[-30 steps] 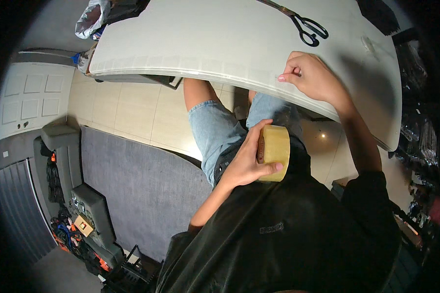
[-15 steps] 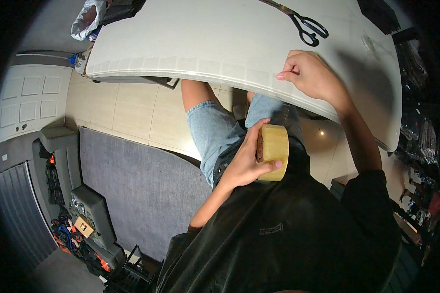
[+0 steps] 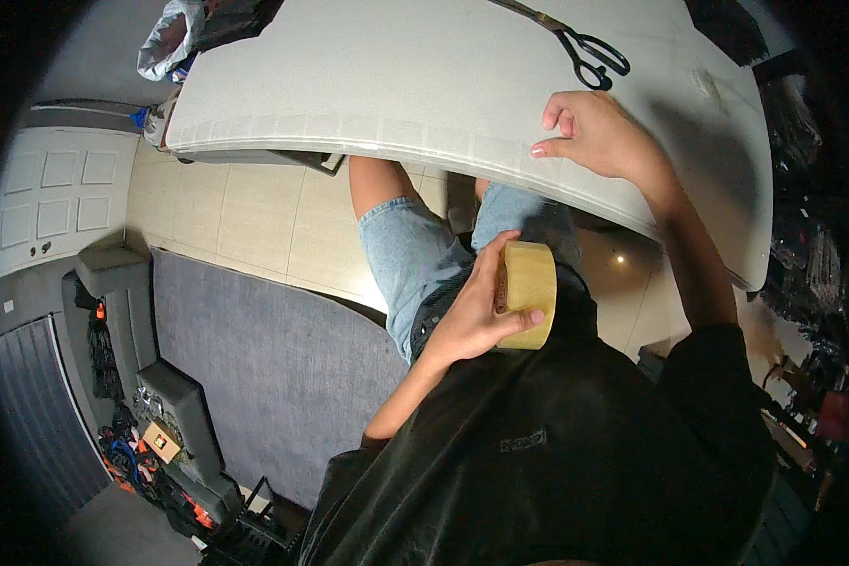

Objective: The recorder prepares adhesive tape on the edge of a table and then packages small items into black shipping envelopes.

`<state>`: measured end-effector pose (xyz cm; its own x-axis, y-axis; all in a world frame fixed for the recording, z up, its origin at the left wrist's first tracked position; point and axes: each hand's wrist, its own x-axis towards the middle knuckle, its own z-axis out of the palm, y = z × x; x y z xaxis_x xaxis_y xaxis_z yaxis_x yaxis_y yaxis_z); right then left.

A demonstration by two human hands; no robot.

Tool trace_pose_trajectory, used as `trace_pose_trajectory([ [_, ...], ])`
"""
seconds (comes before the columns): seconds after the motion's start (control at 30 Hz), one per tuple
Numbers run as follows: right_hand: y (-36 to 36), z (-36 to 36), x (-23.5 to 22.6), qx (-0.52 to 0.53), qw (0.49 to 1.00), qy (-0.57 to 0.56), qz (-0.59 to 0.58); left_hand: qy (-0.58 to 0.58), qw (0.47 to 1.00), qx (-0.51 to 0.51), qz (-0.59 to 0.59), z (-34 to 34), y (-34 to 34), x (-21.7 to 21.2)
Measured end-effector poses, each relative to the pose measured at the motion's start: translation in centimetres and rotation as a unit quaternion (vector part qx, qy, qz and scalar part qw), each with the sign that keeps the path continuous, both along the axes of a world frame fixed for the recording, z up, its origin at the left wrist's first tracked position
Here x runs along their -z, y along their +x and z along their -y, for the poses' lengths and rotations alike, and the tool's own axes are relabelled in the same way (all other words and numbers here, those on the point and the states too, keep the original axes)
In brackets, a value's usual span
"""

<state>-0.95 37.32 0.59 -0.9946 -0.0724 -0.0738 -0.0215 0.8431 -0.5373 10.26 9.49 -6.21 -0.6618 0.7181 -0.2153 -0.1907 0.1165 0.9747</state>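
Note:
A wide roll of clear yellowish packing tape [image 3: 532,283] is held in my left hand [image 3: 476,316], in front of my lap. The thumb lies across its outer face, with the other fingers behind its left side. Over the near edge of the white table [image 3: 368,75] is my right hand [image 3: 602,137], its thumb and index finger apart and nothing visible between them. Faint translucent strips [image 3: 387,137] run along that table edge. Just beyond my right hand lies a pair of scissors [image 3: 590,57] with black handles, blades toward the far side.
A dark object [image 3: 726,28] sits at the table's far right corner, near a small clear scrap [image 3: 707,85]. Bags [image 3: 174,38] stand by the far left corner. Dark plastic-wrapped goods [image 3: 811,255] line the right side. A grey sofa [image 3: 174,396] and rug [image 3: 264,358] are at left.
My right thumb and index finger, pressed together before, have parted. The right hand has shifted only slightly. My left hand keeps the tape roll in the same place.

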Motion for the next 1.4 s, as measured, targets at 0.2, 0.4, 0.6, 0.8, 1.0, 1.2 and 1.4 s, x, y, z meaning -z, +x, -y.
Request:
trace_pose_trajectory([
  [0.2, 0.1, -2.3, -0.2, -0.062, 0.997, 0.019, 0.044, 0.005, 1.0, 0.0, 0.001, 0.0, 0.0, 0.1],
  [0.4, 0.5, 0.2, -0.4, -0.157, 0.98, -0.117, 0.043, 0.007, 1.0, -0.009, 0.019, 0.0, 0.1, 0.3],
  [0.6, 2.8, 1.4, 0.0, -0.138, 0.988, -0.057, -0.045, 0.011, 0.999, -0.014, -0.041, -0.2, -0.4, 0.2],
  [0.8, 3.1, -3.3, -2.2, -0.209, 0.975, 0.066, 0.027, -0.029, 0.99, 0.017, -0.137, -0.2, -1.1, -0.4],
  [1.0, -3.2, -9.2, 2.1, -0.04, 0.954, 0.118, -0.274, 0.018, 0.991, -0.018, -0.128, -0.5, -1.0, -0.5],
  [1.2, -7.3, -11.7, 1.8, -0.027, 0.966, 0.212, -0.145, 0.029, 0.99, 0.004, -0.139, -0.5, -1.8, -0.7],
  [1.4, -7.0, -12.6, -0.5, -0.021, 0.962, -0.221, 0.156, 0.02, 0.987, 0.014, -0.162, -0.4, -2.2, -0.6],
])
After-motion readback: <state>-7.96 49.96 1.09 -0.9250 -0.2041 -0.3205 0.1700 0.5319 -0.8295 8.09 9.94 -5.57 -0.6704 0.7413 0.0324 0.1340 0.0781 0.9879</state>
